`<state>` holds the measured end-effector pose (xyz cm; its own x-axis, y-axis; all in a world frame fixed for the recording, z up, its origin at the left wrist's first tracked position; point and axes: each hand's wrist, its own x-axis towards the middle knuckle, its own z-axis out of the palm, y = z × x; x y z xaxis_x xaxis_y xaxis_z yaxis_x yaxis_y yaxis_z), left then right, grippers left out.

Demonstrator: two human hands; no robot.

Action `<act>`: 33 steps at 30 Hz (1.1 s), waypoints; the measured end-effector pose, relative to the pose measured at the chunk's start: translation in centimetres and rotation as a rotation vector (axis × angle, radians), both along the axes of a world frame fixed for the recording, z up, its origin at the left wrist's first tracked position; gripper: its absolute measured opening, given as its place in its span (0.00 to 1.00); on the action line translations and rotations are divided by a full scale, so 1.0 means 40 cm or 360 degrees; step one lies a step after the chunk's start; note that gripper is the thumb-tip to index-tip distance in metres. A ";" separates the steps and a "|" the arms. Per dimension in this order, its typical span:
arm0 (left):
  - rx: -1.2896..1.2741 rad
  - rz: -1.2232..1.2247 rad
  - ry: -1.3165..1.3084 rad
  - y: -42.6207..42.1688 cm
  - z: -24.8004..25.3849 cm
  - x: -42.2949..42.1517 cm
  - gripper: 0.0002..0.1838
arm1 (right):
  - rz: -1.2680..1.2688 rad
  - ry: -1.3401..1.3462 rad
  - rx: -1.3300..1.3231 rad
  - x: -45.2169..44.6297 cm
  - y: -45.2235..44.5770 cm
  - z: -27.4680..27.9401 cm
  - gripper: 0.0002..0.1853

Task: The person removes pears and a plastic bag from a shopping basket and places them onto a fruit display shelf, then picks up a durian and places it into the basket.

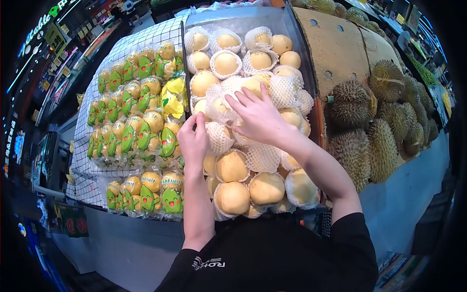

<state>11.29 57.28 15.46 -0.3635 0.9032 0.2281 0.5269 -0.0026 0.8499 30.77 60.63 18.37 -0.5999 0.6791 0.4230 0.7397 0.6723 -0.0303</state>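
Round yellow fruits [232, 165], many in white foam nets [220, 137], fill the middle bin. My right hand [260, 114] lies with spread fingers over netted fruit near the bin's centre, its fingertips by a yellow fruit [252, 86]. At the bin's left side my left hand [194, 136] is closed, thumb and fingers pressed together at the edge of a crumpled white net [217, 104]. What its fingers pinch is too small to make out. The palm of my right hand hides the fruit beneath it.
Left of the bin, bagged yellow fruits with green cartoon labels [127, 138] stand in rows on a checked cloth [160, 36]. A yellow package [173, 97] lies beside the divider. Spiky durians [350, 104] and a cardboard sheet [331, 44] are on the right. People [129, 7] stand far off.
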 end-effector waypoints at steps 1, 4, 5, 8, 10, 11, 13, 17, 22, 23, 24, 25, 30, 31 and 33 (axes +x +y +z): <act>0.0224 -0.0003 -0.0059 -0.019 -0.004 0.008 0.17 | 0.0034 0.0051 -0.0018 0.016 -0.028 0.008 0.42; 0.0528 -0.0093 -0.0249 -0.095 0.010 0.050 0.12 | 0.0102 0.0241 -0.0022 0.056 -0.117 0.015 0.35; 0.0620 -0.0186 -0.0347 -0.125 0.016 0.065 0.11 | 0.0159 0.0371 0.0001 0.069 -0.148 0.014 0.31; 0.0744 -0.0427 -0.0497 -0.230 0.001 0.098 0.08 | 0.0172 0.0583 -0.0058 0.107 -0.254 0.000 0.24; 0.0628 -0.0961 -0.0648 -0.299 -0.010 0.104 0.07 | 0.0082 0.0749 -0.0058 0.119 -0.330 -0.016 0.19; 0.0496 -0.1103 -0.0641 -0.329 -0.020 0.104 0.06 | 0.0025 0.0922 -0.0120 0.127 -0.368 -0.031 0.19; 0.0259 -0.1403 -0.0697 -0.374 -0.044 0.096 0.05 | -0.0112 0.1159 -0.0148 0.137 -0.444 -0.055 0.17; -0.0294 -0.1648 -0.0712 -0.443 -0.101 0.064 0.05 | -0.0704 0.1500 -0.0158 0.143 -0.609 -0.192 0.12; -0.0437 -0.1897 -0.0708 -0.489 -0.126 0.029 0.07 | -0.1689 0.1755 -0.0267 0.128 -0.844 -0.380 0.11; -0.0461 -0.1913 -0.0742 -0.500 -0.140 0.027 0.06 | -0.1795 0.1617 -0.0203 0.131 -0.892 -0.401 0.11; -0.0486 -0.1920 -0.0774 -0.511 -0.154 0.024 0.05 | -0.1935 0.1652 -0.0196 0.131 -0.939 -0.422 0.11; -0.0515 -0.1958 -0.0780 -0.523 -0.174 0.023 0.05 | -0.2067 0.1602 -0.0189 0.137 -0.989 -0.449 0.13; -0.0776 -0.2157 -0.0618 -0.563 -0.223 0.016 0.08 | -0.2672 0.1207 -0.0469 0.182 -1.217 -0.640 0.28; -0.0825 -0.2167 -0.0547 -0.570 -0.234 0.016 0.08 | -0.2728 0.0974 -0.0589 0.191 -1.267 -0.709 0.31; -0.1045 -0.2122 -0.0496 -0.588 -0.262 0.009 0.09 | -0.2815 0.0754 -0.0849 0.208 -1.320 -0.764 0.37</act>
